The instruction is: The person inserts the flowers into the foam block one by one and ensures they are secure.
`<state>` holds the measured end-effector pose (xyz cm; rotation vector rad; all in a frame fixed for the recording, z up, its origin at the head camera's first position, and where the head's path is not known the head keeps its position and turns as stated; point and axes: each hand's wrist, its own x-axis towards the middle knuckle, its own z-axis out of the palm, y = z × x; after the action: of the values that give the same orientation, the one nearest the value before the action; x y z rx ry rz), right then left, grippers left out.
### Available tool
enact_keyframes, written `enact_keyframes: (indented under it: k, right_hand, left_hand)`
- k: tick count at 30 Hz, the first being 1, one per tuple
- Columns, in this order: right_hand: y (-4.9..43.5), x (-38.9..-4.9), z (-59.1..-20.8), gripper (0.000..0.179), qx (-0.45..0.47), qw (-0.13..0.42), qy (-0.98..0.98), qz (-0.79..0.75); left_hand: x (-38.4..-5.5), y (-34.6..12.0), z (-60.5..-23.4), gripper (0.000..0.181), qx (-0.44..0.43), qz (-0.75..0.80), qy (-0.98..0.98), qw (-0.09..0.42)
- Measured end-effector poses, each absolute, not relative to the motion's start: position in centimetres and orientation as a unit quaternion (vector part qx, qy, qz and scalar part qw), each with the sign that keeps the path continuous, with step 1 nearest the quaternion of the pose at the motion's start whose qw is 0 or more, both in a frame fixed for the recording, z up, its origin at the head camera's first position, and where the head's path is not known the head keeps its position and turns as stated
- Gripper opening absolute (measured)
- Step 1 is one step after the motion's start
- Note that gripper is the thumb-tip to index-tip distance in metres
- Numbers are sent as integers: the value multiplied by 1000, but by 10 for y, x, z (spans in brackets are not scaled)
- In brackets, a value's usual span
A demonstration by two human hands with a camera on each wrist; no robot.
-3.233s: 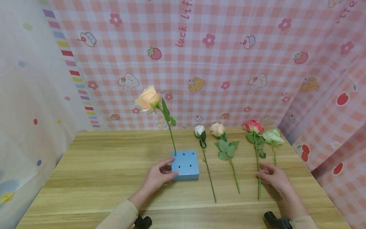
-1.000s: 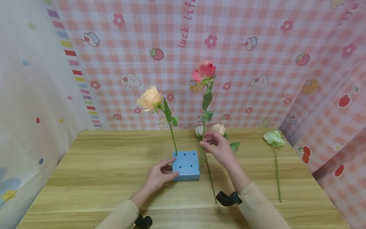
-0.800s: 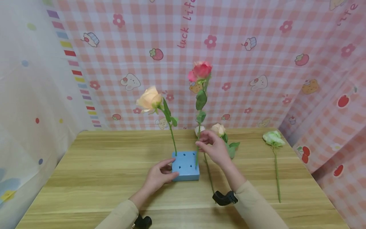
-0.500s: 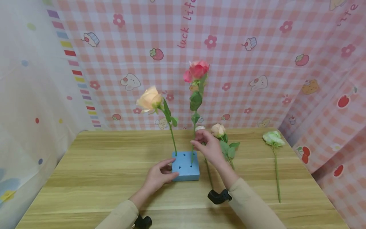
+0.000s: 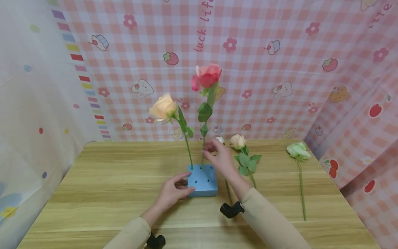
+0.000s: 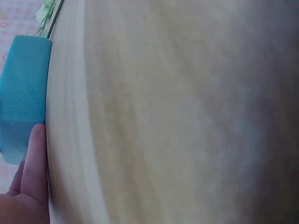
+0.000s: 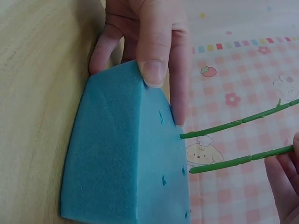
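My left hand [image 5: 173, 190] grips the left side of a light blue foam block [image 5: 202, 181] that has several small holes in its top. A peach rose [image 5: 163, 108] stands in the block's back left hole, leaning left. With thumb and fingertips, my right hand [image 5: 220, 156] pinches the green stem of a pink-red rose [image 5: 207, 76], held upright above the block. In the right wrist view, this rose's stem [image 7: 224, 164] has its lower end beside a hole at the block's back edge, apparently just outside it. The left wrist view shows the block [image 6: 23, 88] against my fingers [image 6: 35, 163].
Right of the block lie a white rose [image 5: 220, 139], partly hidden by my right hand, and a pale peach rose [image 5: 237, 141] with leaves. A light green rose [image 5: 297, 150] lies farther right. A checked cloth [image 5: 248, 69] hangs behind the wooden table [image 5: 118, 180].
My right hand picked the pink-red rose up from the table's right side, carried it left, and brought its stem over the block's back middle hole. The left hand stayed on the block.
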<state>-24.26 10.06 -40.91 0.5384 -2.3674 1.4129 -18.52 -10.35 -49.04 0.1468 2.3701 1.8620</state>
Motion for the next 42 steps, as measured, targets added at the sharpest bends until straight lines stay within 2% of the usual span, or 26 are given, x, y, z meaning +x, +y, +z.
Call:
enact_keyframes:
  k: [11, 23, 42]
  right_hand:
    - [96, -247, -414, 22, 193, 179, -836, 482]
    - [96, -247, -426, 22, 194, 162, -842, 477]
    - [98, -246, -441, 22, 199, 165, -840, 478]
  left_hand:
    - [-186, -104, -490, 55, 47, 610, 789, 61]
    - [-186, -103, -490, 56, 47, 617, 783, 66]
    - [-187, -104, -492, 56, 55, 607, 790, 61]
